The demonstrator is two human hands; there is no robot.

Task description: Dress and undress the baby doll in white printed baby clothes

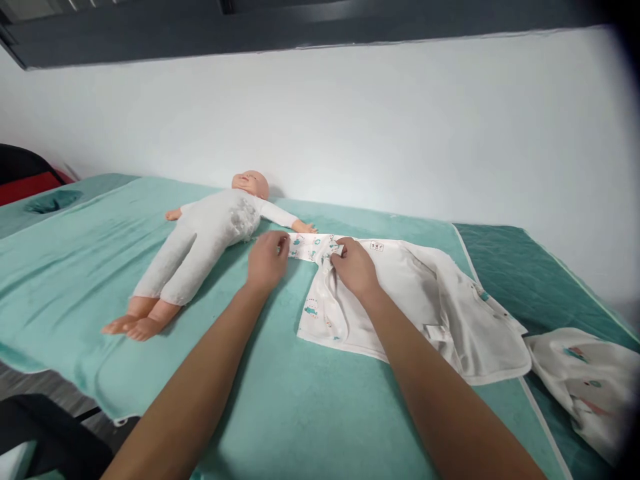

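Note:
A white baby shirt (400, 280) with small coloured prints lies spread open on the green cover (320, 400), its inside partly showing. One printed sleeve stretches to the left. My left hand (269, 261) is closed on the cuff end of that sleeve, fingertips partly hidden. At the shoulder end of the same sleeve, my right hand (355, 267) pinches the cloth between thumb and fingers. A baby doll (210, 227) with a white cloth body lies on its back to the left, head toward the wall. Its outstretched hand (304, 227) is just beyond the sleeve.
Another white printed cloth (590, 380) lies crumpled at the right, on a darker green cover (505, 273). A white wall (350, 133) borders the far side. Dark items (50, 427) stand below the bed's near left edge, and a red and black object (30, 177) is at far left.

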